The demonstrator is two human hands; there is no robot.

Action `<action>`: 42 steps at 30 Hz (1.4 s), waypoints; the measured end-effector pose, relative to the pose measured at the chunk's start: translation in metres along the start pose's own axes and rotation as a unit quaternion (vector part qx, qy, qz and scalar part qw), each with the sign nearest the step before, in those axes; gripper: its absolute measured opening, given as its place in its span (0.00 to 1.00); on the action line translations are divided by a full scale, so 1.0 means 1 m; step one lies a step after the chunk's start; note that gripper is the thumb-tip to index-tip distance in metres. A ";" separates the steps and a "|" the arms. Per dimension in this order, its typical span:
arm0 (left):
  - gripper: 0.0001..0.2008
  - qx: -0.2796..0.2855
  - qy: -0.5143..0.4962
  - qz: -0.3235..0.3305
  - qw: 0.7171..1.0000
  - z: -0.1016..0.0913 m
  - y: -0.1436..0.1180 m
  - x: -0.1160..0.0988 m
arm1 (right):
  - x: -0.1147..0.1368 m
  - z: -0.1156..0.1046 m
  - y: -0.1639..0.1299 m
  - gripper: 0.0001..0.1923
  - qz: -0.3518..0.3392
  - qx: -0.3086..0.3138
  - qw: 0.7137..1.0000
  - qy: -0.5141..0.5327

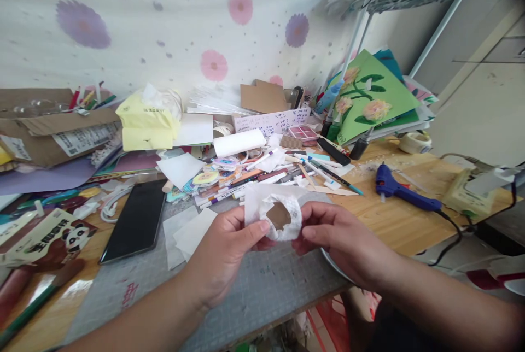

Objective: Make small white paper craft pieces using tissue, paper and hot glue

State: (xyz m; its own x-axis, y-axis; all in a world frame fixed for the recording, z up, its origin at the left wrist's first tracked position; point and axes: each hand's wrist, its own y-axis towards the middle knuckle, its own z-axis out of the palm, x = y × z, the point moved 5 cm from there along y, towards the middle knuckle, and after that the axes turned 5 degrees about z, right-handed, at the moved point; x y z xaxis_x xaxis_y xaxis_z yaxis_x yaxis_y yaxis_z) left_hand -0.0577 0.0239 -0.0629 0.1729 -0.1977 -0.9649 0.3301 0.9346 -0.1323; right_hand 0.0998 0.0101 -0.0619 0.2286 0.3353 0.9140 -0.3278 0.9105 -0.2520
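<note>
Both hands hold one small piece between them above the grey cutting mat (254, 286). It is a brown cardboard piece wrapped in white tissue paper (275, 211). My left hand (223, 253) pinches its left edge with thumb and fingers. My right hand (338, 237) grips its right edge. The brown cardboard shows through a gap in the middle of the white wrap.
A blue glue gun (400, 191) lies on the wooden table to the right, its cord trailing off. A black phone (135, 221) lies at the left. Markers and paper scraps (254, 169) are piled behind the hands. Green flower craft sheets (371, 98) lean at the back right.
</note>
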 end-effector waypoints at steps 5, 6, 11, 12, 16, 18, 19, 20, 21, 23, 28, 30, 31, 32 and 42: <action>0.07 0.031 0.158 0.027 0.987 -0.001 0.000 -0.005 | 0.018 -0.009 -0.005 0.12 -0.063 -0.010 0.997 -0.043; 0.08 0.035 0.184 0.032 0.982 -0.001 -0.001 -0.006 | 0.021 -0.008 -0.006 0.13 -0.068 -0.014 0.995 -0.068; 0.09 0.070 0.270 0.030 0.960 0.001 -0.002 -0.006 | 0.022 -0.004 -0.007 0.11 -0.062 -0.048 0.985 -0.156; 0.09 0.077 0.280 0.029 0.956 0.002 -0.003 -0.006 | 0.022 -0.004 -0.006 0.10 -0.059 -0.051 0.983 -0.164; 0.09 0.086 0.315 0.050 0.944 0.003 -0.002 -0.009 | 0.021 -0.004 -0.004 0.08 -0.057 -0.064 0.979 -0.183; 0.09 0.088 0.326 0.062 0.939 0.005 -0.001 -0.011 | 0.020 -0.003 -0.003 0.06 -0.060 -0.065 0.977 -0.196; 0.09 0.089 0.330 0.067 0.937 0.006 -0.001 -0.012 | 0.020 -0.003 -0.002 0.05 -0.062 -0.064 0.975 -0.204; 0.09 0.090 0.333 0.069 0.936 0.006 -0.001 -0.013 | 0.020 -0.002 -0.002 0.05 -0.062 -0.064 0.973 -0.214; 0.09 0.090 0.335 0.071 0.935 0.007 -0.001 -0.013 | 0.019 -0.002 -0.001 0.05 -0.062 -0.066 0.970 -0.224; 0.09 0.089 0.332 0.072 0.936 0.007 -0.001 -0.014 | 0.019 -0.002 0.000 0.05 -0.060 -0.069 0.967 -0.238; 0.09 0.071 0.273 0.041 0.958 0.002 -0.002 -0.010 | 0.022 -0.002 -0.001 0.06 -0.057 -0.052 0.977 -0.200; 0.09 0.068 0.245 0.028 0.967 0.000 -0.002 -0.007 | 0.025 -0.002 -0.002 0.06 -0.065 -0.053 0.976 -0.202; 0.09 0.067 0.234 0.022 0.970 0.000 -0.003 -0.005 | 0.027 -0.002 -0.003 0.06 -0.075 -0.056 0.972 -0.216; 0.09 0.067 0.227 0.017 0.971 -0.001 -0.003 -0.004 | 0.028 -0.002 -0.004 0.06 -0.086 -0.059 0.966 -0.235; 0.10 0.050 0.281 0.029 0.958 -0.001 -0.005 -0.005 | 0.030 0.004 -0.011 0.07 -0.128 -0.058 0.930 -0.340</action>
State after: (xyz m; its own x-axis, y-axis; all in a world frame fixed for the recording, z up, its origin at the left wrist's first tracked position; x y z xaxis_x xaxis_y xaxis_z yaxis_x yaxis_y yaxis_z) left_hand -0.0614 0.0202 -0.0581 -0.3243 0.0702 -0.9434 0.4269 0.9008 -0.0797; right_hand 0.1071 0.0089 -0.0303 -0.3603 -0.0910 0.9284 -0.2320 0.9727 0.0053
